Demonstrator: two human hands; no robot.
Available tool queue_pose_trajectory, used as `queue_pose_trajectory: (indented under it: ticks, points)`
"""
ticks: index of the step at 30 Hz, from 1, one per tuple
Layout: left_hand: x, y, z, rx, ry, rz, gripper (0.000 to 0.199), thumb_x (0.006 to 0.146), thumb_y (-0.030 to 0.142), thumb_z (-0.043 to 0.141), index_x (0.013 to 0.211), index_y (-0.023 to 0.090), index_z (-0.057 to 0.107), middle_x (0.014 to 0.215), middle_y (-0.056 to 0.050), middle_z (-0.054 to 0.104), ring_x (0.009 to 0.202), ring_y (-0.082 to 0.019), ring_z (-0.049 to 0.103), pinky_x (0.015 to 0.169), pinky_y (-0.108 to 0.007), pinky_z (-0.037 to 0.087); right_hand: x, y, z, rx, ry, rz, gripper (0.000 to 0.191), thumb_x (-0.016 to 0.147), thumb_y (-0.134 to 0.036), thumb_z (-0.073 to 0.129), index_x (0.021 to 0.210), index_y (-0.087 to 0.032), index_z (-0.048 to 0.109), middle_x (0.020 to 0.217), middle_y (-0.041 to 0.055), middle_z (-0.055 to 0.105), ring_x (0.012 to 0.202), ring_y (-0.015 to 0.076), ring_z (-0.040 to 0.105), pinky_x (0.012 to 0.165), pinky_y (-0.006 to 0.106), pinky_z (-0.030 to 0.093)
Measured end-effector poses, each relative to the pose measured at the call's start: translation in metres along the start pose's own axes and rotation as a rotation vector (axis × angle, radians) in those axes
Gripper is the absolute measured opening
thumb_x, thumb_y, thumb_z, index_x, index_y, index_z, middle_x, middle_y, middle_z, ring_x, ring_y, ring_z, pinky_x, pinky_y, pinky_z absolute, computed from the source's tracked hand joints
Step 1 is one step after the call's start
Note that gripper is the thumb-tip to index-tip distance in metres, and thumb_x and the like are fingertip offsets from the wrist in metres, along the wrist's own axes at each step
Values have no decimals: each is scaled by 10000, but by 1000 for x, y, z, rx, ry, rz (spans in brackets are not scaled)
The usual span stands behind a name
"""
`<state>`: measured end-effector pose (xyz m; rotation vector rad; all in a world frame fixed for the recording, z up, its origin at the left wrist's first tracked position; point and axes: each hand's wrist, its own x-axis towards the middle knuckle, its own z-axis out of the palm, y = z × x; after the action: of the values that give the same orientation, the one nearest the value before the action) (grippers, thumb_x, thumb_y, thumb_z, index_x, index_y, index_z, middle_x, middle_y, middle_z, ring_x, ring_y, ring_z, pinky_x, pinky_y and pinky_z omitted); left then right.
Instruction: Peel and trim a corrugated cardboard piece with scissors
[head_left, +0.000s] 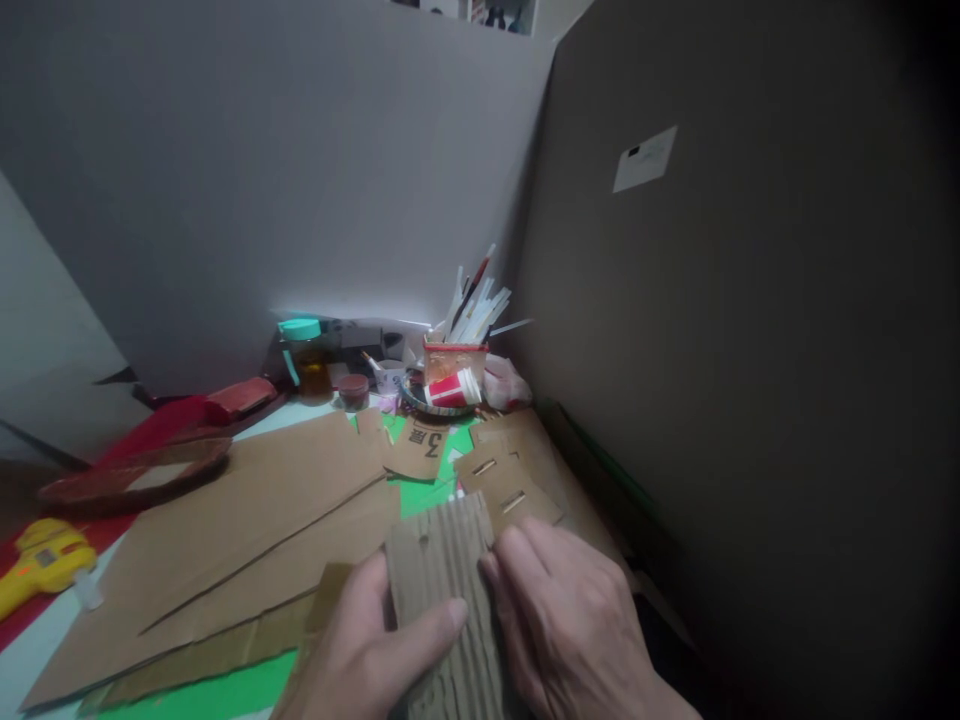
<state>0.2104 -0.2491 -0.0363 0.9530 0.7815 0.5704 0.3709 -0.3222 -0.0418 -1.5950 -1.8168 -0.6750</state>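
A grey-brown piece of corrugated cardboard (450,555) with its ridges bared is held up in front of me, running down out of the bottom of the view. My left hand (382,635) grips its left side, the thumb lying across the ridged face. At its right edge, my right hand (574,610) is closed, with the fingertips pressed against the edge and partly hidden. Just beyond the piece lies a smaller cardboard piece (499,490) with two slots cut in it.
Large flat cardboard sheets (285,480) cover a green mat (217,690). A yellow glue gun (49,560) lies at far left. Behind stand a jar with a turquoise lid (304,365), a box of white sticks (457,362) and a tipped red-and-white cup (450,388). A grey panel (712,350) rises at right.
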Motion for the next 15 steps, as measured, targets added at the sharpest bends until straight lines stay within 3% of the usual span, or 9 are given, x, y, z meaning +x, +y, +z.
queue_pose_trajectory:
  ticks: [7, 11, 15]
  points:
    - [2, 1, -1, -43, -46, -67, 420, 733, 293, 781, 1129, 188, 691, 1077, -124, 745, 1074, -358, 643, 925, -466, 480, -1, 1, -1, 153, -16, -19, 267, 880, -87, 467, 680, -231, 365, 589, -43, 353, 502, 127, 293, 517, 315, 207]
    - [0, 5, 2, -28, -106, -63, 410, 752, 287, 765, 1137, 181, 672, 1091, -128, 739, 1085, -358, 631, 964, -489, 436, 2, 3, -5, 318, -82, 116, 283, 946, -117, 412, 714, -233, 298, 608, -71, 324, 473, 79, 310, 488, 250, 261]
    - [-3, 9, 8, -161, -175, -95, 400, 784, 238, 724, 1174, 178, 657, 1148, -126, 716, 1125, -331, 615, 961, -444, 453, 5, 7, -8, 419, -128, 267, 306, 990, -182, 375, 708, -235, 268, 601, -77, 342, 484, 64, 344, 477, 200, 291]
